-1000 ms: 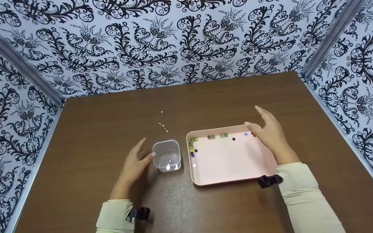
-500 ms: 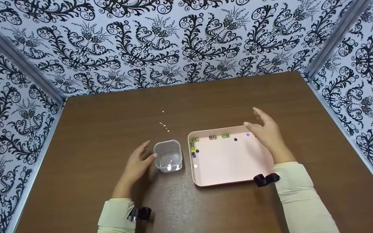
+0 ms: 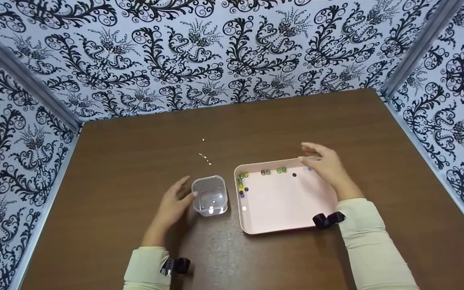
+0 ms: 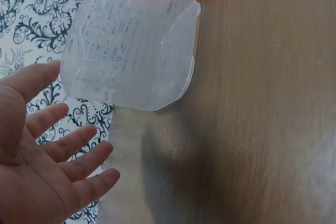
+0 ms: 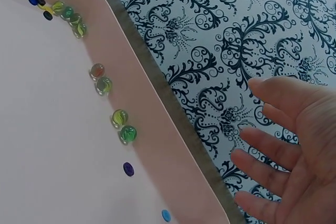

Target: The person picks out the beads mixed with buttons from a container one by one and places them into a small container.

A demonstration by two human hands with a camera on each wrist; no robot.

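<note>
My left hand (image 3: 171, 204) is beside a clear square plastic container (image 3: 210, 198), its thumb at or near the rim; fingers (image 4: 79, 142) are spread and loosely straight. In the head view my right hand (image 3: 326, 164) appears over the far right part of a pink tray (image 3: 284, 230), fingers loosely bent, holding nothing. Inside the tray, glass marbles (image 5: 120, 117) with green and yellow swirls lie along the far wall and in the far left corner. Flat button-like discs lie among them, including a dark purple disc (image 5: 128, 169) and a light blue disc (image 5: 166, 215).
Both things stand on a brown wooden table (image 3: 135, 149). Small white specks (image 3: 205, 157) show on it behind the container. Patterned black-and-white panels (image 3: 232, 52) enclose the back and sides. Each wrist wears a black strapped device (image 3: 328, 220).
My right hand has shifted slightly left and nearer, and its fingers have drawn closer together. My left hand stays beside the container; the view shifts slightly.
</note>
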